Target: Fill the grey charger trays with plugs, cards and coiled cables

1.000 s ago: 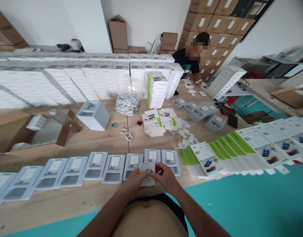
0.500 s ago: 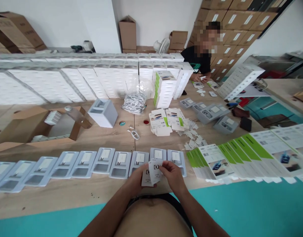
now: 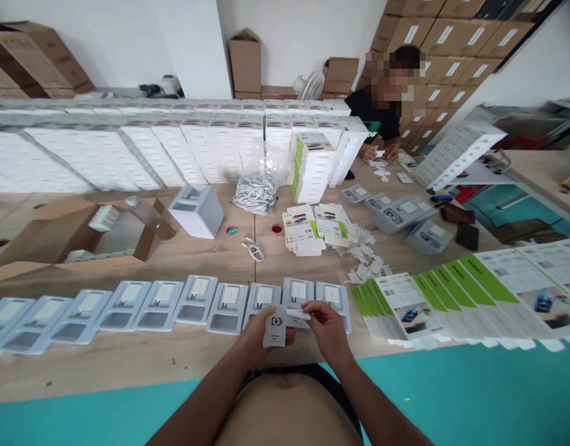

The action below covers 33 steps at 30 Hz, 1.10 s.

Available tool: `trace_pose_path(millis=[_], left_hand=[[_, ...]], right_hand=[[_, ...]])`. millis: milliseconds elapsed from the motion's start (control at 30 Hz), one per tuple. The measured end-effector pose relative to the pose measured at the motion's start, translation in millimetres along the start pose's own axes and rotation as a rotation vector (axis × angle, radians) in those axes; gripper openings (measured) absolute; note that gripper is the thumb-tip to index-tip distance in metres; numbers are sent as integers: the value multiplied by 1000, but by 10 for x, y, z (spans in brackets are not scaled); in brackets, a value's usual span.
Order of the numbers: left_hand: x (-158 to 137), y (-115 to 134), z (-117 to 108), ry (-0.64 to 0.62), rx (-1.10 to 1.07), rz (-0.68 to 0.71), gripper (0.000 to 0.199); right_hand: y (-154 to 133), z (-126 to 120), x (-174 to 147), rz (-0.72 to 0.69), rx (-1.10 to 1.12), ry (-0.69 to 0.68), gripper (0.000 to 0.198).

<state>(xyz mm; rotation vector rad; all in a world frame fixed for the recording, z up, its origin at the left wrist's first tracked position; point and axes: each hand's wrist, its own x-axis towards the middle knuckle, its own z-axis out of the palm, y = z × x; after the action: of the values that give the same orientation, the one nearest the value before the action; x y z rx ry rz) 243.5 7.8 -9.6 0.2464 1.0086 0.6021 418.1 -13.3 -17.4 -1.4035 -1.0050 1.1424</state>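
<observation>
My left hand [image 3: 257, 337] is closed on a white printed card [image 3: 274, 328] with a battery symbol, held upright toward me. In the fingertips of my right hand [image 3: 328, 326] is a second white card [image 3: 298, 317], tilted so its face shows only in part. The two cards lie side by side and seem to overlap at the edge. Just beyond my hands runs a row of grey plastic trays [image 3: 194, 314], each with a white charger block [image 3: 228, 295] in its upper compartment. The lower compartments of the nearest trays are partly hidden by my hands.
Flattened printed boxes [image 3: 408, 306] fan out at right. Beyond the trays are small white paper pieces [image 3: 366, 266], a coiled white cable [image 3: 253, 249], bagged cables [image 3: 254, 192], stacked trays [image 3: 196, 210] and an open carton [image 3: 113, 232]. Stacked white boxes [image 3: 196, 148] line the back. A co-worker [image 3: 378, 127] sits far right.
My right hand has drawn its card sideways off the one in my left hand and tipped it flatter. The left card is now more fully in sight. The view has shifted slightly.
</observation>
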Motion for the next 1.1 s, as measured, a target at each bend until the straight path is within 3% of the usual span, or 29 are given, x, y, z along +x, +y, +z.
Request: trace_pose_path(millis=[100, 167, 300, 367, 467, 567, 767, 933, 1100], left_hand=[[-31, 24, 28, -22, 168, 105, 41], [-46, 37, 29, -26, 270, 180, 39], [-59, 75, 37, 60, 399, 254, 36], [-71, 100, 65, 61, 467, 295, 31], [-88, 123, 109, 38, 535, 326, 27], [-74, 111, 105, 41, 530, 343, 28], [-30, 71, 22, 47, 574, 411, 30], [-1, 95, -20, 19, 561, 367, 30], [67, 71, -94, 44, 618, 373, 23]], right_hand=[[-18, 30, -38, -158, -180, -57, 12], [-11, 34, -53, -190, -235, -81, 15], [20, 14, -38, 6, -136, -135, 14], [19, 8, -16, 112, -97, -197, 23], [-8, 16, 13, 197, -68, -265, 28], [-36, 31, 21, 272, -30, -249, 31], [-23, 41, -5, 335, 37, -268, 34], [0, 51, -11, 330, 72, -286, 34], [12, 17, -5, 370, 82, -392, 31]])
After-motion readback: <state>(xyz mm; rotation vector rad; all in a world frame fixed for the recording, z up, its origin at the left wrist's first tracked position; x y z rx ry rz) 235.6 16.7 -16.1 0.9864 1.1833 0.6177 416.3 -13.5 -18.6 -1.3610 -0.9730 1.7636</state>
